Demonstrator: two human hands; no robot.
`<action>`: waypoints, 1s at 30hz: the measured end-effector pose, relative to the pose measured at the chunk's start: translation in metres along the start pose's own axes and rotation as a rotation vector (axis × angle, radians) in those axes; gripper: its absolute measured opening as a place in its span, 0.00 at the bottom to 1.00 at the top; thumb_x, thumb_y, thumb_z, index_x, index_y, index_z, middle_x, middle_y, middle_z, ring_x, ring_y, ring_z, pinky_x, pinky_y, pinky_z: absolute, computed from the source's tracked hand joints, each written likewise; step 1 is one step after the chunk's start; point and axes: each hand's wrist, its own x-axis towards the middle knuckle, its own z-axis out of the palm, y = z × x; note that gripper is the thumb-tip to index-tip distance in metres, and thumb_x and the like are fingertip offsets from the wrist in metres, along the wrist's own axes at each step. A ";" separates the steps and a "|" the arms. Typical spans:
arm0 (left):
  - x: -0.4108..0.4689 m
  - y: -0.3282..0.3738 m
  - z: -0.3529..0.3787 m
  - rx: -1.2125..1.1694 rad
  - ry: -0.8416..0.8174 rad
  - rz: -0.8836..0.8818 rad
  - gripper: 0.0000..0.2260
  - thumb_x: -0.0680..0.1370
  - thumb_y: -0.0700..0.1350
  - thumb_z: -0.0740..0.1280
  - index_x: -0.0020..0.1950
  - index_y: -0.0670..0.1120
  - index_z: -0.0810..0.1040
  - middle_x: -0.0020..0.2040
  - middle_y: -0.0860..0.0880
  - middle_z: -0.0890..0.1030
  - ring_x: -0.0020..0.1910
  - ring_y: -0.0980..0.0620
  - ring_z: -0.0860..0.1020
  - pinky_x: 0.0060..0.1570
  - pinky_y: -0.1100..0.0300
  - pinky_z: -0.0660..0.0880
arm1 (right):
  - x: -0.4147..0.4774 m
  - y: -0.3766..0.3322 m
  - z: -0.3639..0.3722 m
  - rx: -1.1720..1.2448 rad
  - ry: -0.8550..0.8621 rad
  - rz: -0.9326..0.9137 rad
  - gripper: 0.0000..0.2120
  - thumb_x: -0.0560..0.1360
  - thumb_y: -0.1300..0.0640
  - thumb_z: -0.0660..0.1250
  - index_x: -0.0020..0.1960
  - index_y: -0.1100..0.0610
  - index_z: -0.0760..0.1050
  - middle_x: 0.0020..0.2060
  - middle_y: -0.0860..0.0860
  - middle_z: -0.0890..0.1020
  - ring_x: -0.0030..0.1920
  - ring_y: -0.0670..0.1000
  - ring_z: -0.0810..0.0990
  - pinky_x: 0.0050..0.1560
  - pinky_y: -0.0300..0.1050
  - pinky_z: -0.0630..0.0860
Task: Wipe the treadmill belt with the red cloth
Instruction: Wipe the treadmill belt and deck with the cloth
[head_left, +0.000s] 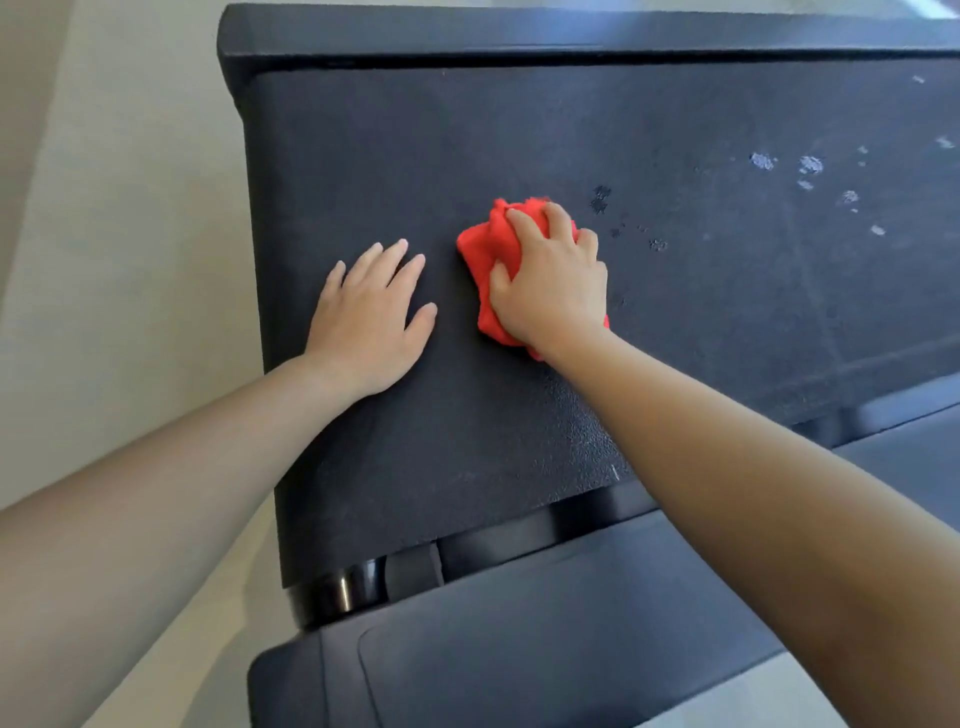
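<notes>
Pale specks (810, 165) right of red cloth (485, 249)

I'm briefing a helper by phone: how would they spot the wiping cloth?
Find the wide black treadmill belt filling the view. Near its middle, the right hand grips a bunched red cloth against it. It alone is red; the left hand beside it holds nothing.

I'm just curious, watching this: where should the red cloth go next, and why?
Probably a short swipe rightward. The right hand grips the cloth, bunched on the belt; dark specks lie just right of it and pale smudges further on, not yet wiped. The left hand lies flat on the belt, out of that path.
</notes>
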 end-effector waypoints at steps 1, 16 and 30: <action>-0.003 0.000 -0.001 -0.003 0.002 0.007 0.24 0.80 0.53 0.54 0.75 0.47 0.59 0.77 0.48 0.57 0.76 0.48 0.52 0.72 0.46 0.50 | 0.000 0.000 0.000 -0.011 -0.008 -0.005 0.26 0.75 0.49 0.59 0.72 0.45 0.63 0.73 0.50 0.62 0.62 0.61 0.66 0.55 0.54 0.67; -0.022 0.028 -0.001 -0.084 -0.018 0.172 0.23 0.79 0.52 0.58 0.73 0.48 0.63 0.75 0.51 0.60 0.75 0.52 0.55 0.71 0.42 0.49 | -0.120 0.056 -0.029 0.003 -0.013 -0.131 0.25 0.72 0.47 0.63 0.70 0.45 0.68 0.71 0.51 0.66 0.62 0.63 0.68 0.54 0.58 0.72; -0.027 0.031 -0.004 -0.076 -0.064 0.148 0.23 0.80 0.52 0.57 0.74 0.48 0.62 0.76 0.51 0.58 0.76 0.51 0.53 0.72 0.44 0.49 | -0.068 0.050 -0.027 -0.063 -0.067 -0.084 0.26 0.75 0.47 0.60 0.72 0.43 0.62 0.73 0.51 0.61 0.62 0.63 0.66 0.55 0.56 0.69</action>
